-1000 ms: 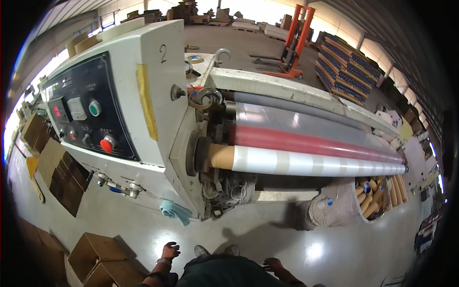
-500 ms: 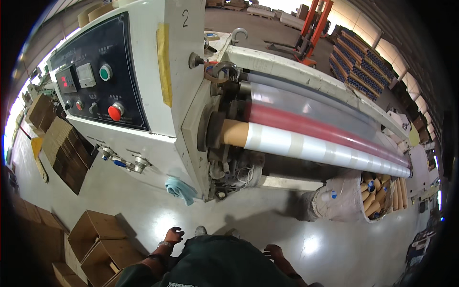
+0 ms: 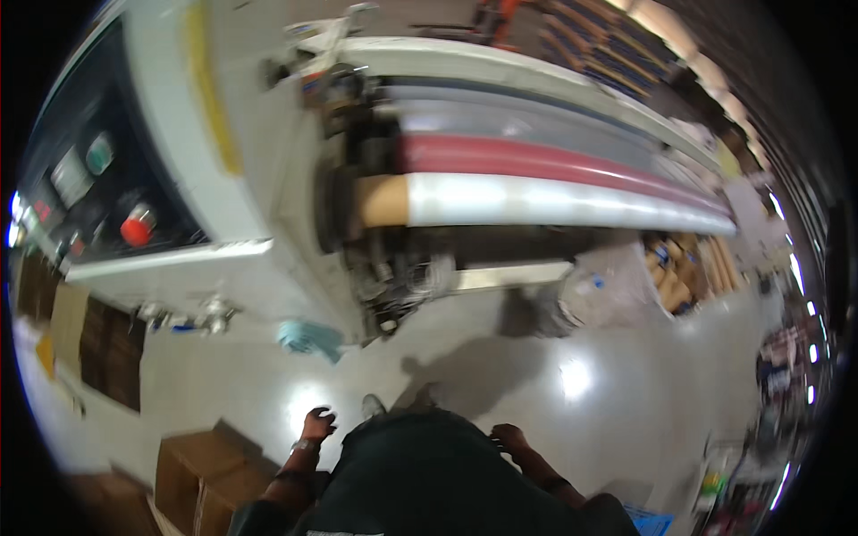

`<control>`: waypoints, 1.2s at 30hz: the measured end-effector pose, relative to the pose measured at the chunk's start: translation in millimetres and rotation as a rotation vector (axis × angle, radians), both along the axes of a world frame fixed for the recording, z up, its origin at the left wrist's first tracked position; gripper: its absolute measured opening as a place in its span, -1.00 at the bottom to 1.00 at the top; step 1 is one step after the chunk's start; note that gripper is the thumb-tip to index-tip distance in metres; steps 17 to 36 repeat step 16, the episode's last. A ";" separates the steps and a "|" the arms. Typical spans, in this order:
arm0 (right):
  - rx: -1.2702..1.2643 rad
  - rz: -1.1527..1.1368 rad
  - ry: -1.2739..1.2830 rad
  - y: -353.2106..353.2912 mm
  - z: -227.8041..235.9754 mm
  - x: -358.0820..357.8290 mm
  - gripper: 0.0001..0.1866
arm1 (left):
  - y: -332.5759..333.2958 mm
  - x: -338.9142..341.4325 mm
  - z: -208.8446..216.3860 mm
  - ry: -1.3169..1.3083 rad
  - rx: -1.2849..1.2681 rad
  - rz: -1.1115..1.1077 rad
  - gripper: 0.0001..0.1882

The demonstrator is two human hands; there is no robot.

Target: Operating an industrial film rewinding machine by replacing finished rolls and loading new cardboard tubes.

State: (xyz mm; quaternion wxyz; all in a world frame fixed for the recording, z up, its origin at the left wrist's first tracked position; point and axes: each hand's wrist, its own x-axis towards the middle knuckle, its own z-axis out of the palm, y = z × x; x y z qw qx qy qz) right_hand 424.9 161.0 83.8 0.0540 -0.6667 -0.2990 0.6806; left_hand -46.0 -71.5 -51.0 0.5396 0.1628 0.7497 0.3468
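My left hand [image 3: 319, 423] hangs at my side above the floor, holding nothing, its fingers loosely bent and apart. On my other side my right hand [image 3: 509, 438] hangs low too; it looks empty and relaxed, though blurred. Neither hand touches the machine. Before me lies a long roll of white film [image 3: 536, 200] on a brown cardboard core [image 3: 382, 201], mounted along the front of the machine. A red roller [image 3: 536, 161] runs just behind it. To the left stands the control panel [image 3: 98, 192] with a red button [image 3: 138, 225] and a green one [image 3: 100, 154].
Open cardboard boxes [image 3: 201, 473] stand on the floor at my left. A teal cloth [image 3: 308, 338] hangs at the machine's lower corner. Under the roll's right end, a plastic-lined bin [image 3: 617, 290] adjoins several cardboard tubes [image 3: 679, 277]. A blue crate [image 3: 648, 520] shows at lower right.
The view has turned right, so the machine and panel sit farther left and higher. A blue crate has come into view at lower right. Both hands still hang low.
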 end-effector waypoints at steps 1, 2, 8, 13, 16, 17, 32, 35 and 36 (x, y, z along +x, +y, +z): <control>-0.029 0.090 0.097 1.4 3.8 -24.6 -0.75 | -58.7 -22.6 -33.2 0.114 0.108 0.076 -0.76; 0.475 0.542 0.274 -2.6 -38.5 -3.0 -0.73 | -70.7 -25.3 -42.7 0.138 0.176 0.077 -0.70; 0.498 0.579 -0.174 -13.2 -57.4 0.4 -0.70 | -40.8 -21.9 -11.9 -0.036 0.365 -0.100 -0.60; 0.439 0.636 -0.177 -6.2 -41.7 -12.7 -0.66 | -60.4 -44.4 -36.8 0.457 0.254 -0.562 -0.60; 0.307 0.586 -0.146 2.7 -35.8 -18.0 -0.48 | -56.2 -67.5 -54.3 0.693 0.532 -0.813 -0.49; 0.307 0.586 -0.146 2.7 -35.8 -18.0 -0.48 | -56.2 -67.5 -54.3 0.693 0.532 -0.813 -0.49; 0.307 0.586 -0.146 2.7 -35.8 -18.0 -0.48 | -56.2 -67.5 -54.3 0.693 0.532 -0.813 -0.49; 0.307 0.586 -0.146 2.7 -35.8 -18.0 -0.48 | -56.2 -67.5 -54.3 0.693 0.532 -0.813 -0.49; 0.307 0.586 -0.146 2.7 -35.8 -18.0 -0.48 | -56.2 -67.5 -54.3 0.693 0.532 -0.813 -0.49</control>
